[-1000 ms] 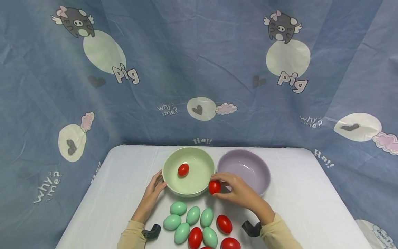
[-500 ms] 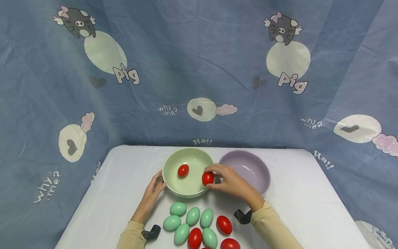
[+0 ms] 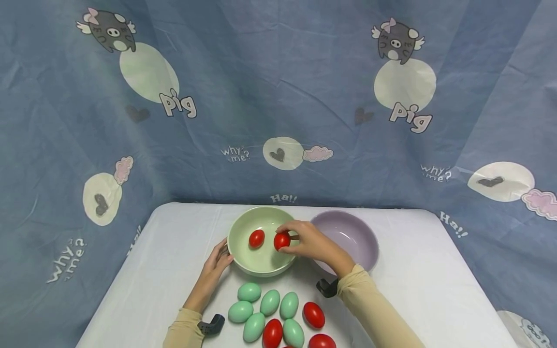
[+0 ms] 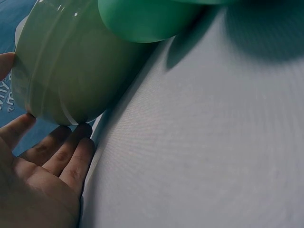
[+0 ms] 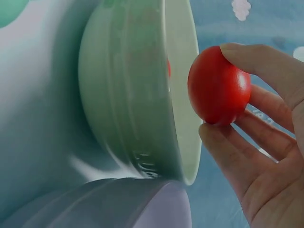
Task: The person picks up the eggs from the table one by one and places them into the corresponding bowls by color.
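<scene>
My right hand [image 3: 311, 240] pinches a red egg [image 5: 216, 85] between thumb and fingertips, over the right part of the green bowl [image 3: 243, 265]. The right wrist view shows this egg just above the bowl's rim. Another red egg [image 3: 256, 239] lies inside the bowl. At the bowl's left side, my left hand [image 3: 216, 263] touches the outer wall with extended fingertips. The left wrist view has these fingers [image 4: 66, 159] against the lower wall, the thumb higher up.
A purple bowl [image 3: 370, 237] stands right beside the green one. In front lie several green eggs [image 3: 270, 302] and several red eggs [image 3: 314, 315] on the white tabletop [image 3: 417, 270]. A blue patterned cloth [image 3: 278, 101] hangs behind the table.
My right hand has carried the red egg left and away from me, from beside the green bowl's rim to over its inside. The left hand has stayed at the bowl.
</scene>
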`<action>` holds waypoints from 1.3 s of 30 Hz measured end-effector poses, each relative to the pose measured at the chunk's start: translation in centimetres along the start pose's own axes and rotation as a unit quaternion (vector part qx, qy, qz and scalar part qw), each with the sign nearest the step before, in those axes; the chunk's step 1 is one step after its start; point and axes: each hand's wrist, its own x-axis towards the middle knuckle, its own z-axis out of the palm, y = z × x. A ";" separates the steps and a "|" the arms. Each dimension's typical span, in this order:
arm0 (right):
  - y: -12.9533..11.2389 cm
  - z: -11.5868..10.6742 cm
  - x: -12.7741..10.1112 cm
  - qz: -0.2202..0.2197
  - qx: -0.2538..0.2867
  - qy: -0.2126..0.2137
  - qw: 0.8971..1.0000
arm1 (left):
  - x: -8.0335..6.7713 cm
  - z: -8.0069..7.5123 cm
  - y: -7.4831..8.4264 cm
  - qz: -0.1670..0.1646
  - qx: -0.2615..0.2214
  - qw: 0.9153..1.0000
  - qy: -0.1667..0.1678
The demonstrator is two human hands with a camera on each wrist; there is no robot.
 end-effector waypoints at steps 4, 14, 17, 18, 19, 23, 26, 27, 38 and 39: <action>-0.1 0.0 0.9 0.010 -0.007 -0.010 1.000 | 0.0 0.0 0.0 0.003 0.004 1.000 0.000; 0.1 0.4 2.9 0.026 0.008 -0.042 0.999 | -0.1 0.1 0.1 0.004 0.005 1.000 -0.001; 0.1 0.6 3.6 0.027 0.014 -0.052 0.998 | -0.1 0.1 0.1 0.003 0.006 1.000 0.001; 0.1 0.7 3.8 0.026 0.011 -0.056 0.998 | -0.1 0.1 0.1 0.001 0.006 1.000 0.001; 0.2 0.8 4.0 0.024 0.008 -0.058 0.998 | -0.2 0.1 0.2 0.001 0.005 1.000 0.001; 0.5 1.2 4.7 0.014 -0.015 -0.068 0.997 | -0.1 0.1 0.2 -0.001 0.007 1.000 0.003; 0.9 1.6 5.1 0.006 -0.029 -0.075 0.997 | -0.1 0.2 0.1 -0.003 0.010 1.000 0.005; 1.0 1.7 5.2 0.005 -0.035 -0.076 0.996 | -0.1 0.2 0.1 -0.004 0.010 1.000 0.005; 1.5 1.9 6.4 0.039 -0.043 -0.095 0.994 | 0.0 0.2 0.0 0.004 0.010 1.000 0.001; 1.6 2.0 6.5 0.045 -0.042 -0.097 0.993 | 0.0 0.2 0.0 0.004 0.011 1.000 0.000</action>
